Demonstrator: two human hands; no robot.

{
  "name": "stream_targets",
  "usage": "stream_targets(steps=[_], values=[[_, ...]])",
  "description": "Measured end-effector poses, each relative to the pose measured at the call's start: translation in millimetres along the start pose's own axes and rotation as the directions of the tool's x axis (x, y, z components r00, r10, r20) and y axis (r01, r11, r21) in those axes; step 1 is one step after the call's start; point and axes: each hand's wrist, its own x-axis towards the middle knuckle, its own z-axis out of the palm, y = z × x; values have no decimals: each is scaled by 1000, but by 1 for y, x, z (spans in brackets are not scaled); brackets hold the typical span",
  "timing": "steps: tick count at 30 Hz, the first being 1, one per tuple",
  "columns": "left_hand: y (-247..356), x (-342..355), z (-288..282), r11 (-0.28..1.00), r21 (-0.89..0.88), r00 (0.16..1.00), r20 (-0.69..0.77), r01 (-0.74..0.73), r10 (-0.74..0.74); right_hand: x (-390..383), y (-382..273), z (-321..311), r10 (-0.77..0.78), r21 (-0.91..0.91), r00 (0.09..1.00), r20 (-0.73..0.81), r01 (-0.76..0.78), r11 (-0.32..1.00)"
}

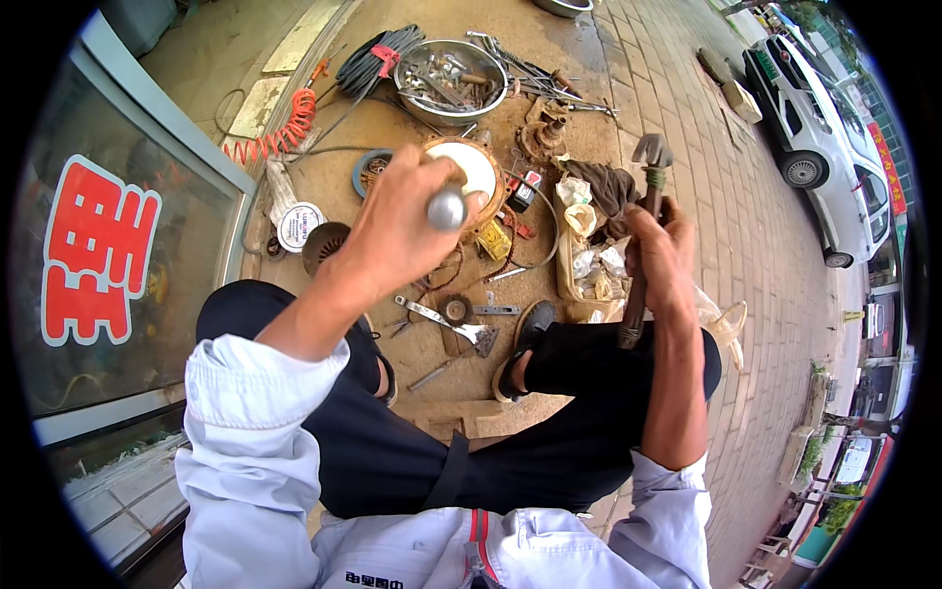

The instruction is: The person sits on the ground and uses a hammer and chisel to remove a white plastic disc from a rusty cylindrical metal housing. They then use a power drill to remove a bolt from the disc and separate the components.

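Note:
My left hand (392,211) is closed around a metal bar (446,208), seen end-on with its rounded silver top upward. It is over a rusty round housing (498,196) with a white round face (473,162); whether the bar touches it is hidden. My right hand (662,250) grips a hammer (653,152) by its long dark handle, the metal head held up to the right of the housing. Below lie a yellow packet (493,239), a wire brush wheel (455,309) and a broad metal wrench (424,312).
A steel basin (496,83) of parts, cables (363,64) and a red coiled hose (289,128) lie beyond. A box of bagged parts (589,275) sits right. A glass door (108,383) stands left; a white car (814,137) is parked on the paving (726,245).

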Motion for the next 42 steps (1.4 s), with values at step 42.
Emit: stream_targets(steps=[42], values=[[35, -97, 40, -78, -618, 463, 660, 782, -591, -33, -11, 10, 6, 139, 987, 160, -29, 990]])
